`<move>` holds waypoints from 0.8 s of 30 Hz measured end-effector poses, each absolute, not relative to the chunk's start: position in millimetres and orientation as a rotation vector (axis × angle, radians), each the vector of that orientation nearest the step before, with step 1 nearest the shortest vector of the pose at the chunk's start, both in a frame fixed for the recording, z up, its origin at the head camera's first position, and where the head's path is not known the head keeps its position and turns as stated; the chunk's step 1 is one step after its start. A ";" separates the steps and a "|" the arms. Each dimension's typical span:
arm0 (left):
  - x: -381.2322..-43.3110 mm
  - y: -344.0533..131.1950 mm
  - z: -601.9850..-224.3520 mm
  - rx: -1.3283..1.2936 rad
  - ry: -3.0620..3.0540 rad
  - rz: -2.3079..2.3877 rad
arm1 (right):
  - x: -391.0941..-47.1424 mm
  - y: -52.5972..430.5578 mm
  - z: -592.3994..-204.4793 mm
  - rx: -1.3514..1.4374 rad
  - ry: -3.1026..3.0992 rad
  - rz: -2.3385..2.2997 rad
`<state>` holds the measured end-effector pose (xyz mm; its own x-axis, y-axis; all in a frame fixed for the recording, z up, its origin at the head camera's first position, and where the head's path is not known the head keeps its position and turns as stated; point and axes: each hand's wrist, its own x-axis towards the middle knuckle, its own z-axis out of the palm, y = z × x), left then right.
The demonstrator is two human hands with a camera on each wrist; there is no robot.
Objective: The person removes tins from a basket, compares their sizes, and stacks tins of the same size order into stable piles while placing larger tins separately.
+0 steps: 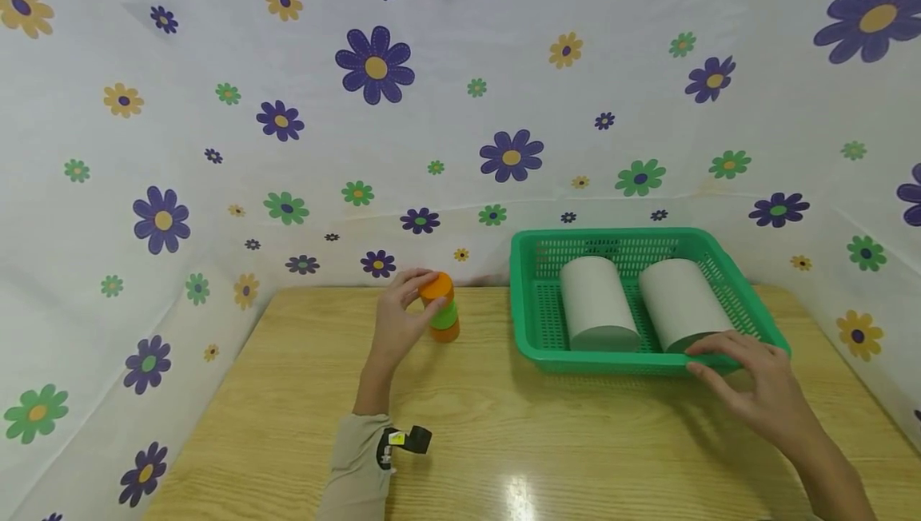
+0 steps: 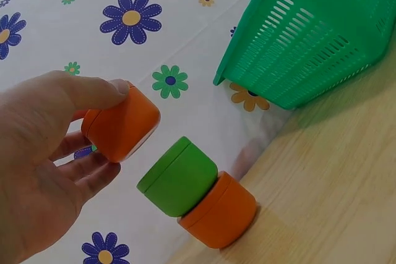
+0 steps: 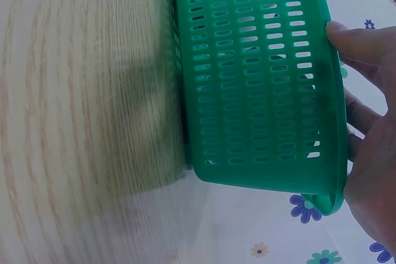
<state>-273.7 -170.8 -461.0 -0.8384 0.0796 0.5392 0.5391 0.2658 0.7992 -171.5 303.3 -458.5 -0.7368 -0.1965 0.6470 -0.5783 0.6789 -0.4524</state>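
My left hand [image 1: 400, 321] holds a small round orange container [image 2: 124, 123] between thumb and fingers. In the left wrist view, a gap shows between it and a green container [image 2: 179, 176] of similar shape. The green one sits on a second orange container [image 2: 221, 212], which stands on the wooden table. A green plastic basket [image 1: 612, 359] stands to the right, with two white cylinder-like pieces [image 1: 596, 301] lying side by side in it. At its front right, my right hand [image 1: 770, 389] grips the rim, thumb outside and fingers over the edge.
A white cloth [image 1: 432, 129] with printed flowers hangs behind the table [image 1: 468, 425] and along both sides. The basket lies near the table's back edge. A black wrist device [image 1: 410, 439] is strapped over the left sleeve.
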 end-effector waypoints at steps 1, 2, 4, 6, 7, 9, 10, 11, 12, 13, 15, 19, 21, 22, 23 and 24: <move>-273.9 -171.0 -462.1 -0.553 -2.154 -1.602 | -171.5 303.5 -458.8 0.597 -2.324 0.892; -274.1 -171.2 -463.1 -0.544 -2.158 -1.603 | -171.4 303.5 -458.9 0.598 -2.325 0.893; -274.1 -171.1 -464.7 -0.528 -2.169 -1.605 | -171.2 303.5 -459.0 0.597 -2.326 0.895; -273.8 -170.6 -465.6 -0.521 -2.176 -1.607 | -171.0 303.6 -459.1 0.590 -2.329 0.897; -273.8 -170.3 -466.1 -0.519 -2.179 -1.603 | -170.7 303.6 -459.1 0.583 -2.334 0.898; -274.1 -169.3 -467.6 -0.515 -2.188 -1.596 | -170.5 303.7 -459.1 0.574 -2.340 0.900; -274.2 -168.8 -468.2 -0.516 -2.190 -1.595 | -170.4 303.8 -459.2 0.569 -2.345 0.901; -274.5 -168.2 -468.9 -0.512 -2.194 -1.591 | -170.4 303.9 -459.2 0.566 -2.347 0.902; -274.7 -167.6 -469.6 -0.510 -2.199 -1.588 | -170.5 304.1 -459.3 0.566 -2.348 0.904; -274.7 -167.2 -470.1 -0.506 -2.200 -1.592 | -170.4 304.2 -459.4 0.564 -2.352 0.906; -274.7 -166.7 -471.0 -0.496 -2.204 -1.600 | -170.5 304.4 -459.6 0.565 -2.357 0.911; -273.9 -166.7 -471.4 -0.461 -2.216 -1.624 | -170.8 305.1 -460.2 0.567 -2.357 0.918; -273.1 -166.1 -470.1 -0.447 -2.228 -1.629 | -171.1 305.3 -460.3 0.571 -2.351 0.917; -272.3 -165.5 -469.0 -0.443 -2.233 -1.631 | -171.2 305.4 -460.4 0.574 -2.348 0.916; -271.1 -164.7 -467.1 -0.440 -2.239 -1.633 | -171.2 305.4 -460.5 0.573 -2.347 0.916; -269.3 -163.7 -464.4 -0.440 -2.244 -1.635 | -171.0 305.2 -460.2 0.572 -2.347 0.918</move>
<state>-269.3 -163.7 -464.4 -0.8981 0.0545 0.4364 0.4321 0.2938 0.8526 -171.0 305.2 -460.2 -0.7581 -0.1837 0.6258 -0.5594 0.6764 -0.4791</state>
